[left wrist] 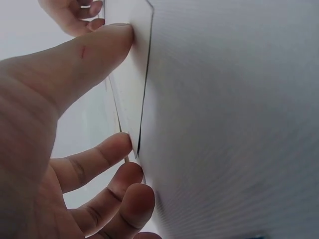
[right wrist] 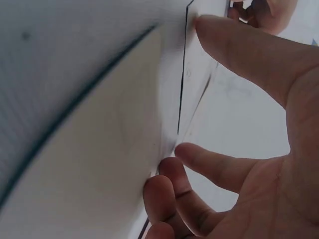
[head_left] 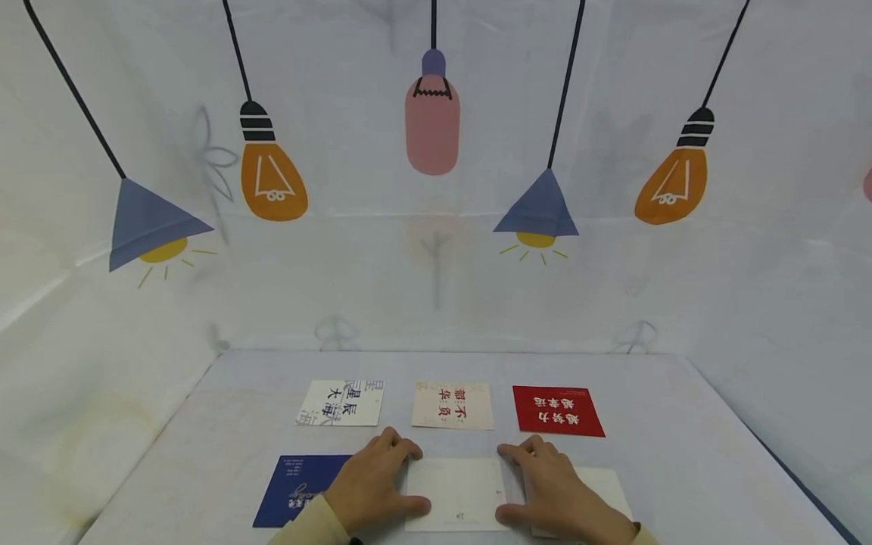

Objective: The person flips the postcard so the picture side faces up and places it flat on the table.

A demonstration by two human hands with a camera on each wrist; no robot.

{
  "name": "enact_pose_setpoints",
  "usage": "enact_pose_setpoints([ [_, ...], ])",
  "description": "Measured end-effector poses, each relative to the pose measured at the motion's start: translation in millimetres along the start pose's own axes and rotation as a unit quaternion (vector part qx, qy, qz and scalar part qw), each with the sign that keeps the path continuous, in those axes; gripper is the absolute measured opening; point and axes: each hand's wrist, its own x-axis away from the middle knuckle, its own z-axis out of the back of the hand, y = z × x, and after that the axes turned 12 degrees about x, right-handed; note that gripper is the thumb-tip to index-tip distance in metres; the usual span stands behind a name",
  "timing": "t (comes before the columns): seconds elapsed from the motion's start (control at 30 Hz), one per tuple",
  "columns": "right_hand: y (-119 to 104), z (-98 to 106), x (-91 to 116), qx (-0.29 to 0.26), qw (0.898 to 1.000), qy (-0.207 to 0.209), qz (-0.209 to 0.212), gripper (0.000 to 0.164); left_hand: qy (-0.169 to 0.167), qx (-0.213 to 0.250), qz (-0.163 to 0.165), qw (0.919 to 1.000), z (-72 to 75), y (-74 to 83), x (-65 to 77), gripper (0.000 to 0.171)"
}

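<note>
A white card [head_left: 455, 496] with small print lies flat on the table between both hands. My left hand [head_left: 375, 484] is at its left side, thumb on the near corner and index fingertip by the far corner. In the left wrist view that thumb [left wrist: 107, 40] rests on the card's face. On the opposite side, my right hand [head_left: 562, 492] touches the card with its thumb [right wrist: 214, 32] near the edge, index fingertip at the far corner. Partly beneath the right hand lies another pale card [head_left: 606, 484]. A blue card [head_left: 296, 484] is partly covered by the left hand.
Farther back on the white table [head_left: 225, 424] lie a white card with dark characters [head_left: 343, 403], a cream card with red characters [head_left: 453, 405] and a red card with white characters [head_left: 559, 410]. A white sheet wall [head_left: 361, 280] with printed lamps rises behind.
</note>
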Motion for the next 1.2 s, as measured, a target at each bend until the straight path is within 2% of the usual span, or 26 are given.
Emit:
enact_pose_setpoints([
  [0.27, -1.8, 3.1, -3.0, -0.008, 1.0, -0.004, 0.023, 0.076, -0.015, 0.021, 0.011, 0.9996, 2.7, 2.7, -3.5, 0.065],
  [0.57, -6.6, 3.8, 1.1, -0.039, 0.999, 0.012, 0.002, 0.079, -0.006, 0.027, 0.026, 0.9993, 1.6, 6.2, -0.5, 0.066],
  [0.67, -8.1, 3.9, 3.7, -0.044, 0.999, 0.021, 0.007, 0.079, 0.0, 0.057, 0.033, 0.9978, 0.4, 6.1, 2.1, 0.06],
  [0.8, -9.0, 4.8, 7.3, -0.057, 0.998, 0.026, 0.013, 0.079, -0.009, 0.135, 0.044, 0.9898, -0.5, 6.4, 4.8, 0.048],
  [0.87, -8.3, 5.3, 8.8, -0.066, 0.997, 0.03, 0.019, 0.078, -0.011, 0.156, 0.043, 0.9867, -0.5, 7.0, 5.7, 0.044],
  [1.03, -4.0, 6.6, 13.0, -0.103, 0.993, 0.045, 0.03, 0.069, -0.004, 0.157, 0.029, 0.9871, -0.5, 7.9, 8.3, 0.039],
  [1.2, -0.1, 9.7, 16.0, -0.143, 0.988, 0.049, 0.015, 0.06, -0.013, 0.179, 0.025, 0.9835, 1.6, 9.2, 10.2, 0.039],
])
